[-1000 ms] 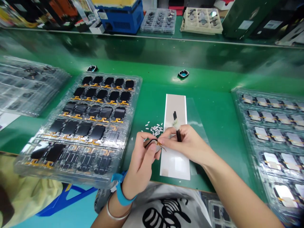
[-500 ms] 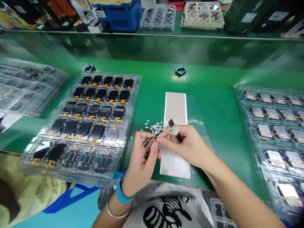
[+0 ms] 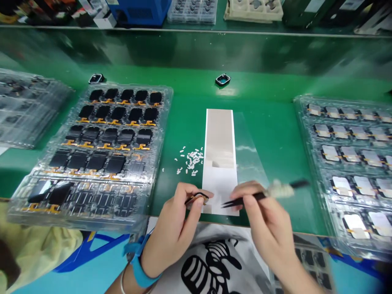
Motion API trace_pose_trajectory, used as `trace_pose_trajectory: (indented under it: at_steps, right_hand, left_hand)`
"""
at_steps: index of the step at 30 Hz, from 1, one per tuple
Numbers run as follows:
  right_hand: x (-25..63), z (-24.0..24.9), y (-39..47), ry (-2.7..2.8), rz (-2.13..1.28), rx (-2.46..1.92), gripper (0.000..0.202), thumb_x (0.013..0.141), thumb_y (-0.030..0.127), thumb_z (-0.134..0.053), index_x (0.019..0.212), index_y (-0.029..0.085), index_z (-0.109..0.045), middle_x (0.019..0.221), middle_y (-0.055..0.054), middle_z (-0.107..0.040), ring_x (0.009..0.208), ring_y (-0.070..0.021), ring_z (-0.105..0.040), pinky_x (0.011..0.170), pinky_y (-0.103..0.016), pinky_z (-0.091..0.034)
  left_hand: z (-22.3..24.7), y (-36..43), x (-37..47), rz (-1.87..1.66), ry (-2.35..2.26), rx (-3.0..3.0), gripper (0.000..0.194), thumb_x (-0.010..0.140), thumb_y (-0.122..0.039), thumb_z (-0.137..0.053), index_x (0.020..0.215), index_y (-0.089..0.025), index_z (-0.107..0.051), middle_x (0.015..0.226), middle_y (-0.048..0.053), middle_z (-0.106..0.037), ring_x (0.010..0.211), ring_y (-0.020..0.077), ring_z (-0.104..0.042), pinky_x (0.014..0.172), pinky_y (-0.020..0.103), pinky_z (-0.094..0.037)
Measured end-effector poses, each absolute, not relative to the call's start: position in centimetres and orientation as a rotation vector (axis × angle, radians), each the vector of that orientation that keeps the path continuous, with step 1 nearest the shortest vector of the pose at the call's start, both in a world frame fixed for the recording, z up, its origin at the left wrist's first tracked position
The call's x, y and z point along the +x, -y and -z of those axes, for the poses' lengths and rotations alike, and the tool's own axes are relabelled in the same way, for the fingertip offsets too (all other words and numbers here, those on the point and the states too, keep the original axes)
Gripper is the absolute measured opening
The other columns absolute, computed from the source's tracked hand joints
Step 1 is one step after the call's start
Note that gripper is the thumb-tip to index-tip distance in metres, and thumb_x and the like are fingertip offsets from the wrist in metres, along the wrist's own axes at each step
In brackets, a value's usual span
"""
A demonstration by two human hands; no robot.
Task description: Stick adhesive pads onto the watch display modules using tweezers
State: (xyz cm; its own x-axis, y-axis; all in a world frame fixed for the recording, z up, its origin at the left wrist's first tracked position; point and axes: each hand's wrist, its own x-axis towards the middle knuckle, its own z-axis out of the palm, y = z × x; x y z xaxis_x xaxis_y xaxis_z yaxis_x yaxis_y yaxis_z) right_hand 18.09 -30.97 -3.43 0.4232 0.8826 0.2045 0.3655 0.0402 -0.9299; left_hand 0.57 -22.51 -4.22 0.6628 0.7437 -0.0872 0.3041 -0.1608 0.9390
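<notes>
Pinched between the thumb and fingers of my left hand (image 3: 177,224) is a small display panel (image 3: 197,197), dark-edged with an orange flex strip, tilted and partly covered by the fingers. My right hand (image 3: 266,220) grips black tweezers (image 3: 241,201) with a pale wrap around the shank. Their two tips point left, a little apart, with nothing visible between them. Under the tips lies a long white backing sheet (image 3: 219,183) carrying a beige adhesive area (image 3: 219,134). Small white slips (image 3: 193,158) are scattered left of the sheet.
A clear tray (image 3: 167,122) of black displays stands at left, and another clear tray (image 3: 306,134) with silver-backed panels at right. A watch case (image 3: 223,79) sits behind the sheet, a second watch case (image 3: 96,78) farther left. A shelf (image 3: 196,32) spans the back.
My right hand has moved right, away from the display panel, and the tweezers have turned so their tips point left. My left hand still holds the panel. The camera view has shifted.
</notes>
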Motion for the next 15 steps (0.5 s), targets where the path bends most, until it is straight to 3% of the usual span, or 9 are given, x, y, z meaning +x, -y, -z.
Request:
trace_pose_trajectory:
  at_steps: [2, 5, 15]
  right_hand:
    - [16.7, 4.7, 32.5, 1.064, -0.580, -1.544, 0.012, 0.097, 0.015, -0.053, 0.097, 0.023, -0.061, 0.091, -0.003, -0.064, 0.087, -0.0152, -0.066, 0.073, -0.026, -0.057]
    - [15.1, 6.2, 33.6, 0.988, -0.510, -1.553, 0.017, 0.092, 0.010, -0.058, 0.103, 0.023, -0.058, 0.096, -0.005, -0.061, 0.093, -0.0180, -0.067, 0.076, -0.031, -0.061]
    - [14.0, 6.5, 33.6, 0.960, -0.398, -1.660, 0.015, 0.090, 0.009, -0.062, 0.096, 0.022, -0.064, 0.090, -0.002, -0.065, 0.085, -0.0159, -0.071, 0.074, -0.028, -0.063]
  left_hand:
    - [4.1, 22.3, 0.7, -0.410, -0.828, 1.793, 0.006, 0.105, -0.025, -0.041, 0.108, -0.025, -0.046, 0.101, 0.004, -0.072, 0.092, 0.0186, -0.069, 0.076, 0.029, -0.049]
    - [4.0, 22.0, 1.2, -0.400, -0.829, 1.843, 0.006, 0.105, -0.025, -0.041, 0.106, -0.024, -0.047, 0.097, 0.004, -0.071, 0.088, 0.0186, -0.069, 0.073, 0.029, -0.049]
    - [4.2, 22.5, 1.4, -0.432, -0.862, 1.914, 0.004, 0.105, -0.023, -0.043, 0.108, -0.025, -0.045, 0.102, 0.002, -0.071, 0.092, 0.0163, -0.070, 0.075, 0.028, -0.049]
